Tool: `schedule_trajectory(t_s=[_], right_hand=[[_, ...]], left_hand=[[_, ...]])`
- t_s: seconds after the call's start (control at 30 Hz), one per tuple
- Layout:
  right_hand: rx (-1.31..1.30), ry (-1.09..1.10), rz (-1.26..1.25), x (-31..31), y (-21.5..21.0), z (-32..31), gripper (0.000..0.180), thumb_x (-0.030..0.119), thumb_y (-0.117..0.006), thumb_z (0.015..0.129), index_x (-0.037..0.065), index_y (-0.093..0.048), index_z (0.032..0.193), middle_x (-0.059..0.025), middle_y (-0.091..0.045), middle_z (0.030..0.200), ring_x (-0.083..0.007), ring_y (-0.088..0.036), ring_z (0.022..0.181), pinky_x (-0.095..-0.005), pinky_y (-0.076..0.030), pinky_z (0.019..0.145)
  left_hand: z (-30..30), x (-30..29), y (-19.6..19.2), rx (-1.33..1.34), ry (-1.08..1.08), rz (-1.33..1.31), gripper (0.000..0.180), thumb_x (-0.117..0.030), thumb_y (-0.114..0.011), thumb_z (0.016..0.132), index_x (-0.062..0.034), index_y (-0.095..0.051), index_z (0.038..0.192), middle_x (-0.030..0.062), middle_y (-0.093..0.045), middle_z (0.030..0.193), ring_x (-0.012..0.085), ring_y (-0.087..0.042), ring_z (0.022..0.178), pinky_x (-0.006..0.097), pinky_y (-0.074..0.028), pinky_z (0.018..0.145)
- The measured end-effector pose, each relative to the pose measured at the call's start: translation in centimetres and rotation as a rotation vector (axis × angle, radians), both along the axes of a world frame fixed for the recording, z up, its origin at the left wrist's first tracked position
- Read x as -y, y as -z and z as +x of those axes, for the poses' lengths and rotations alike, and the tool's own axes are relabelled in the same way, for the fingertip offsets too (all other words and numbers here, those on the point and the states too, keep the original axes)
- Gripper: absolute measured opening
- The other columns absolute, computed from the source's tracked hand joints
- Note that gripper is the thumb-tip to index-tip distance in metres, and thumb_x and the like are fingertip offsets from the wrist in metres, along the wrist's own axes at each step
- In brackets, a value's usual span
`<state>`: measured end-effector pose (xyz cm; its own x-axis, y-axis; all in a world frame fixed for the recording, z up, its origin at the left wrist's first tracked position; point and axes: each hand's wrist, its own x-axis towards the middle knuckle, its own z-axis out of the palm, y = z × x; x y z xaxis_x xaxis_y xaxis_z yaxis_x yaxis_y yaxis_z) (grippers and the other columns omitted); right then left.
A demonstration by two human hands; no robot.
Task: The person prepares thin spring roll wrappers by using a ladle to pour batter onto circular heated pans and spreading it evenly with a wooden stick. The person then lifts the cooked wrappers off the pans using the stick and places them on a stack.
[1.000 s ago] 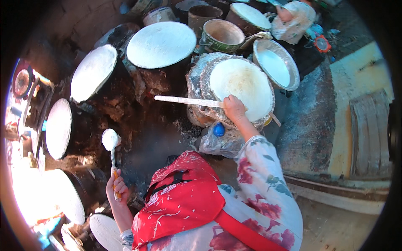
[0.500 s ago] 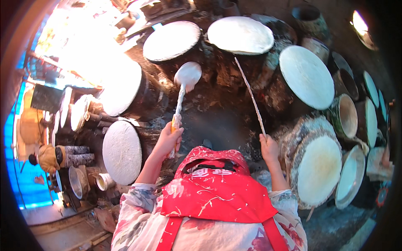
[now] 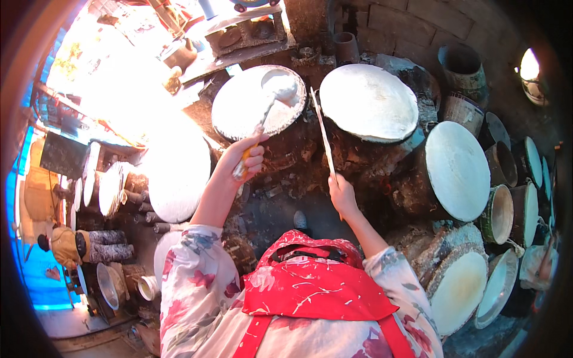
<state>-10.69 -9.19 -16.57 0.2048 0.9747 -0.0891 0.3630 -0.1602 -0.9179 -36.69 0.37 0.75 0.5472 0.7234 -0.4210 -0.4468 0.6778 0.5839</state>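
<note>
My left hand (image 3: 242,156) is closed round the handle of a ladle (image 3: 284,87) whose round bowl is coated in white. That bowl rests on or just over the white surface of a round vat (image 3: 234,102), towards its far right side; whether it touches I cannot tell. In my right hand (image 3: 343,196) is a thin, white-crusted stick (image 3: 323,132). Its far tip points up into the gap between this vat and a second white-topped vat (image 3: 370,102) to the right.
A third white-topped vat (image 3: 458,172) stands at the right, with several tubs (image 3: 501,213) beyond it. Nearer lies a crusted round pan (image 3: 462,292). At the far left a person in a yellow top (image 3: 64,244) is near more pots. A shelf (image 3: 248,37) stands behind the vats.
My left hand has carried the ladle forward, from the gap before the vats to over the far left vat. The right hand has moved forward and left with the stick.
</note>
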Motion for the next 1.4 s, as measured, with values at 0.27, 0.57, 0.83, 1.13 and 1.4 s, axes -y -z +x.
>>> schedule_trajectory(t_s=[0.27, 0.57, 0.83, 1.13, 1.4], right_hand=[[-0.013, 0.087, -0.038, -15.1, -0.5, -6.4, 0.03, 0.022, -0.049, 0.091, 0.001, -0.059, 0.109, -0.0257, -0.062, 0.089, -0.0434, -0.059, 0.087, -0.048, -0.046, 0.074], [0.397, 0.046, -0.057, -20.6, -2.4, -11.6, 0.02, 0.018, -0.049, 0.091, 0.002, -0.053, 0.101, -0.0212, -0.064, 0.081, -0.0397, -0.063, 0.08, -0.0488, -0.049, 0.069], [0.65, -0.112, -0.169, -22.6, -3.2, -8.7, 0.015, 0.014, -0.046, 0.091, 0.003, -0.053, 0.096, -0.0184, -0.066, 0.076, -0.0353, -0.066, 0.075, -0.0452, -0.051, 0.066], [0.682, -0.242, -0.045, -26.3, -3.6, -6.4, 0.016, 0.014, -0.046, 0.088, 0.001, -0.056, 0.09, -0.0193, -0.066, 0.074, -0.0348, -0.066, 0.071, -0.0454, -0.052, 0.064], [0.644, -0.394, 0.032, -29.0, -5.4, -5.8, 0.015, 0.009, -0.048, 0.084, 0.0, -0.058, 0.088, -0.0216, -0.066, 0.076, -0.0372, -0.067, 0.075, -0.0454, -0.052, 0.068]], left_hand=[[2.2, -14.7, 7.1, -0.921, 0.069, 0.456, 0.026, -0.017, -0.059, 0.087, -0.0004, -0.047, 0.103, 0.0062, -0.055, 0.068, 0.0143, -0.057, 0.049, 0.029, -0.046, 0.043], [-1.0, -20.6, 11.4, -1.716, 0.15, 0.87, 0.054, -0.019, -0.059, 0.083, -0.0073, -0.04, 0.132, 0.0248, -0.064, 0.092, 0.0404, -0.062, 0.091, 0.047, -0.048, 0.081], [-5.8, -20.7, 11.0, -1.79, 0.006, 0.816, 0.049, -0.015, -0.057, 0.083, -0.0091, -0.041, 0.128, 0.0235, -0.064, 0.094, 0.0396, -0.062, 0.091, 0.048, -0.047, 0.082], [-9.5, -17.8, 11.1, -1.9, -0.079, 0.656, 0.061, -0.021, -0.06, 0.084, -0.011, -0.033, 0.138, 0.0247, -0.064, 0.096, 0.0409, -0.062, 0.091, 0.048, -0.047, 0.083], [-9.6, -14.8, 10.5, -1.867, -0.166, 0.623, 0.058, -0.023, -0.061, 0.083, -0.0101, -0.037, 0.135, 0.0252, -0.064, 0.092, 0.0416, -0.062, 0.086, 0.048, -0.048, 0.077]])
